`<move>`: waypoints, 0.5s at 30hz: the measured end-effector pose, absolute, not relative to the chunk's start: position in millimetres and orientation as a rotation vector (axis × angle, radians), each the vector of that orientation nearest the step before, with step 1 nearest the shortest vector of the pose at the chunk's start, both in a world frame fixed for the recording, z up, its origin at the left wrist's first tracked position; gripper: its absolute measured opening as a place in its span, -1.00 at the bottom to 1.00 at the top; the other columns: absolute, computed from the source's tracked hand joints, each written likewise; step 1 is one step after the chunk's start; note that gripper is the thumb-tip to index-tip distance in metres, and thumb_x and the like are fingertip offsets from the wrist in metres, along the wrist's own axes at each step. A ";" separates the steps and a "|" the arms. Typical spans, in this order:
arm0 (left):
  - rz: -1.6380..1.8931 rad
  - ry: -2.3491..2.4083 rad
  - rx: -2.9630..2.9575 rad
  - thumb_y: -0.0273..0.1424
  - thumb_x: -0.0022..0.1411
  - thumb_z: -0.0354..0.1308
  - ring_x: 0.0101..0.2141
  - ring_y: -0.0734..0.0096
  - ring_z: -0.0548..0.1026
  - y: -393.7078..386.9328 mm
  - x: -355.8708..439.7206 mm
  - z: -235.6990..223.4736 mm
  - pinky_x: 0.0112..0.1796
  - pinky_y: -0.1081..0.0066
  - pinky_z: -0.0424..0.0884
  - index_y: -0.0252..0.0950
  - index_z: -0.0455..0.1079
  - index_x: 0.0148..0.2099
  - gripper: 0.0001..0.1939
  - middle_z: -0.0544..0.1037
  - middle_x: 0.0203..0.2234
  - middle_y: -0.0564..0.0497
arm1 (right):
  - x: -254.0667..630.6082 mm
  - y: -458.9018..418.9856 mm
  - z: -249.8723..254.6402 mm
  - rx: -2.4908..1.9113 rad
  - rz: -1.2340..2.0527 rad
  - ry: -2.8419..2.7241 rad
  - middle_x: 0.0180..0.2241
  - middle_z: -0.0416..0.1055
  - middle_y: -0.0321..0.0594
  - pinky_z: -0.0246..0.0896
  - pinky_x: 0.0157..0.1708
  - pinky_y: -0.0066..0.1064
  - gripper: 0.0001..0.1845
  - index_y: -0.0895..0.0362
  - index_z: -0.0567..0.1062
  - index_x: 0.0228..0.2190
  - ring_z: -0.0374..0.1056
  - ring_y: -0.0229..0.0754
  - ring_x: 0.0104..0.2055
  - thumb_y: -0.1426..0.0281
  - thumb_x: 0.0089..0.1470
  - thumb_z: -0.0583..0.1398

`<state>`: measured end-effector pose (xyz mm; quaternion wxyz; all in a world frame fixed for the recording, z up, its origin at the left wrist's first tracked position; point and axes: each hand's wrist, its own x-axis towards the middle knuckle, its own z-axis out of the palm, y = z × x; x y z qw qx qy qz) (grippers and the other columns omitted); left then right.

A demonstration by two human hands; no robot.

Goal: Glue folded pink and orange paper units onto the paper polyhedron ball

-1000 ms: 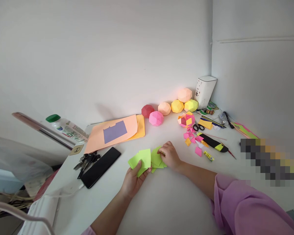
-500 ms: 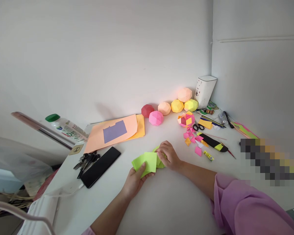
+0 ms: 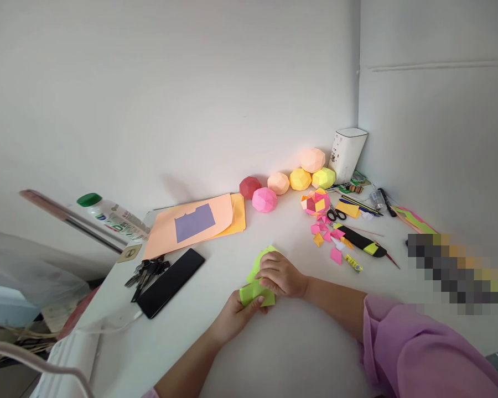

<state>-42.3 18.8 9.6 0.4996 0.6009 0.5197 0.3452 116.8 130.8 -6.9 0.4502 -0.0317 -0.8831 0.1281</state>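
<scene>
Between my hands, over the middle of the white table, are green paper squares (image 3: 249,296). My left hand (image 3: 237,314) grips some of them at the lower left, its thumb lying on top. Curled fingers of my right hand (image 3: 283,275) close on the upper right part of the green paper and cover much of it. More green paper (image 3: 257,262) shows just behind the right fingers; whether it is held or rests on the table is hard to tell.
Several folded paper balls (image 3: 264,199) stand by the wall. At right lie a half-built ball (image 3: 315,203), small pink pieces (image 3: 336,255), scissors (image 3: 337,214) and a cutter (image 3: 363,241). At left are a phone (image 3: 171,283), keys (image 3: 143,275), paper sheets (image 3: 161,235) and a bottle (image 3: 115,216).
The green squares in my left hand have swung round and shifted slightly right and down. My right hand has moved over them, and both hands are now closer together.
</scene>
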 end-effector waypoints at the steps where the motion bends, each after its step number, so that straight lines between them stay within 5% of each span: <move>1: 0.834 1.252 1.462 -0.13 0.29 0.03 -0.36 0.29 0.51 18.6 -41.8 9.2 -0.25 0.34 0.44 -0.33 0.44 -0.38 -0.61 0.57 -0.45 -0.06 | 116.5 128.3 -5.1 -0.055 0.287 -2.183 -0.42 0.44 -0.15 0.25 -0.23 -0.26 -0.76 0.18 0.45 -0.28 0.28 -0.12 -0.21 0.33 0.27 0.03; 5: 0.864 1.216 1.539 -0.25 0.30 0.02 -0.37 0.32 0.51 16.6 -40.8 2.2 -0.30 0.36 0.46 -0.32 0.42 -0.32 -0.72 0.56 -0.44 -0.04 | 113.2 111.2 5.6 0.006 0.256 -2.138 -0.34 0.44 -0.09 0.31 -0.17 -0.25 -0.73 0.23 0.39 -0.10 0.28 -0.11 -0.18 0.34 0.28 0.03; 9: 0.941 1.156 1.727 -0.43 0.20 0.05 -0.28 0.28 0.53 12.5 -39.9 -8.5 -0.28 0.35 0.50 -0.29 0.41 -0.27 -0.88 0.56 -0.35 -0.04 | 108.9 89.9 12.7 0.103 0.314 -2.136 -0.34 0.43 -0.15 0.33 -0.11 -0.32 -0.80 0.16 0.40 -0.13 0.27 -0.13 -0.14 0.38 0.26 0.06; 15: 1.016 1.189 1.819 -0.55 0.06 0.07 -0.11 0.18 0.49 13.3 -35.8 -7.7 -0.17 0.28 0.50 -0.26 0.37 -0.13 -0.71 0.52 -0.18 -0.07 | 109.8 84.4 4.8 0.085 0.298 -2.291 -0.29 0.42 -0.13 0.29 -0.09 -0.27 -0.80 0.16 0.41 -0.15 0.25 -0.13 -0.10 0.45 0.21 0.05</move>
